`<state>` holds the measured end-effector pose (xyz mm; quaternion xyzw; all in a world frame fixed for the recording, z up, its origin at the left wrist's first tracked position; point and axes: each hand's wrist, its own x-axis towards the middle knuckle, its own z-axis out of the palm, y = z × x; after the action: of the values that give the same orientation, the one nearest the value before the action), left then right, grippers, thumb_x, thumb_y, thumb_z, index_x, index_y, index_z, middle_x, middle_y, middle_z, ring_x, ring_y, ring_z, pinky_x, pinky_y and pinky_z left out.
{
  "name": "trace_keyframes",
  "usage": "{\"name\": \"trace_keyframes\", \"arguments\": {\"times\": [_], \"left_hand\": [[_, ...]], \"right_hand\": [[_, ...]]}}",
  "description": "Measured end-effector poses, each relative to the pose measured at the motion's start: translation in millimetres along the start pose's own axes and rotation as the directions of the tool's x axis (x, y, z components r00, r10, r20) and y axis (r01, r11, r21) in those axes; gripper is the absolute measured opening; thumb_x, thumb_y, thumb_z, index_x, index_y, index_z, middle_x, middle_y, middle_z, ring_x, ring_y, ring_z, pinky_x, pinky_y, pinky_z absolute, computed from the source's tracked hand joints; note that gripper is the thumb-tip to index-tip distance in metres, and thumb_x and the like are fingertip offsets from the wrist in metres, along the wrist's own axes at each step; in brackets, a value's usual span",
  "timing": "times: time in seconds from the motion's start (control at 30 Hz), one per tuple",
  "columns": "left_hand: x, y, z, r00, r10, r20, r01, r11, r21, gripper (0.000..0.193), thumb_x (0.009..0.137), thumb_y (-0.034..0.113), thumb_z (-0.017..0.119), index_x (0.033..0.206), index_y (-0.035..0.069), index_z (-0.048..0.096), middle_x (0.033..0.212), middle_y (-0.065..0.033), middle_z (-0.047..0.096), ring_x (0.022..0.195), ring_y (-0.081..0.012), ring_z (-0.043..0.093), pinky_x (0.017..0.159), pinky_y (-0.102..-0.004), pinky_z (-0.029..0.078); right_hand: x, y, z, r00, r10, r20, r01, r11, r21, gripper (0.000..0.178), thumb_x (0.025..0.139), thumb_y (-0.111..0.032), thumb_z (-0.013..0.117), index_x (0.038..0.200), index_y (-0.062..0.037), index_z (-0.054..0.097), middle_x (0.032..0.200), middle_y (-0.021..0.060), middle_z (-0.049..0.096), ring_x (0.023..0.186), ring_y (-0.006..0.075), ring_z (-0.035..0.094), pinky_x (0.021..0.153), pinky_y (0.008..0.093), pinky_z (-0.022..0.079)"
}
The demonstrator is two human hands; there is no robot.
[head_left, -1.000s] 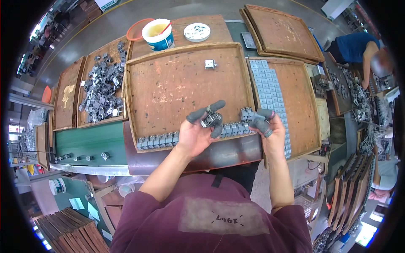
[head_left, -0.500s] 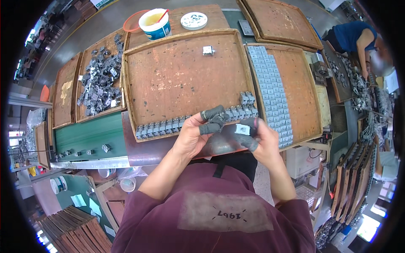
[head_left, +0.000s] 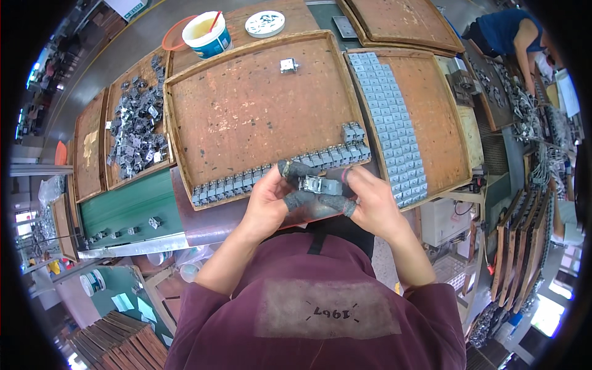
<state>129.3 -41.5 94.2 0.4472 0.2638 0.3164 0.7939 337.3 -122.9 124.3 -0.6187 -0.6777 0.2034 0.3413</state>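
A small grey block with a shiny metal bracket (head_left: 313,184) sits level between my two hands, just off the near edge of a wooden tray (head_left: 246,92). My left hand (head_left: 266,200) pinches its bracket end, and my right hand (head_left: 374,200) grips the grey end. Dark grey covers wrap several fingertips on both hands. Along the tray's near edge runs a row of similar grey blocks (head_left: 237,183), partly hidden by my fingers. Another couple of blocks (head_left: 353,132) stand at the row's right end. One lone metal-faced block (head_left: 288,65) lies farther back.
To the right, another tray holds grey blocks (head_left: 388,117) in tight columns. A heap of metal parts (head_left: 135,123) fills a tray at left. Behind stand a bucket (head_left: 208,38) and a white dish (head_left: 265,23). Green belt (head_left: 129,209) carries loose parts. A person (head_left: 509,37) works far right.
My hands have come together. The block that my right hand held alone, metal face up, is now turned lengthwise and gripped by both hands. The whole view has shifted slightly.
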Motion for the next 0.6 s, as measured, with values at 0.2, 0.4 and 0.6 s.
{"name": "trace_keyframes", "arguments": {"times": [0.2,0.4,0.6], "left_hand": [[6,-4,17,0.989,-0.139,-0.044,0.143,0.986,0.088,0.036,0.091,-0.010,0.058,0.124,0.003,0.058,0.116,-0.0037,0.065,0.109,-0.0140,0.062,0.095,-0.0311,0.050],[17,-15,18,0.997,-0.083,0.006,0.083,0.995,0.061,0.047,0.084,-0.017,0.051,0.126,0.002,0.059,0.115,-0.0044,0.063,0.110,-0.0162,0.061,0.096,-0.0299,0.049],[30,-25,13,0.996,0.078,0.037,-0.085,0.818,0.569,0.061,0.075,-0.012,0.054,0.134,0.001,0.054,0.119,-0.0118,0.054,0.110,-0.0216,0.059,0.093,-0.0299,0.048]], "right_hand": [[5,6,-6,0.997,-0.071,0.007,0.071,0.992,-0.101,0.031,0.075,-0.005,0.075,0.105,0.0004,0.065,0.088,0.0128,0.062,0.076,0.0334,0.065,0.064,0.0394,0.052],[10,11,-15,0.997,-0.031,0.067,0.035,0.998,-0.051,0.032,0.073,-0.001,0.073,0.104,0.0007,0.064,0.086,0.0127,0.060,0.076,0.0345,0.065,0.063,0.0416,0.052],[16,31,4,0.998,-0.058,0.029,0.063,0.975,-0.213,0.033,0.074,-0.001,0.070,0.107,0.0006,0.063,0.091,0.0136,0.061,0.082,0.0352,0.065,0.067,0.0428,0.053]]}}
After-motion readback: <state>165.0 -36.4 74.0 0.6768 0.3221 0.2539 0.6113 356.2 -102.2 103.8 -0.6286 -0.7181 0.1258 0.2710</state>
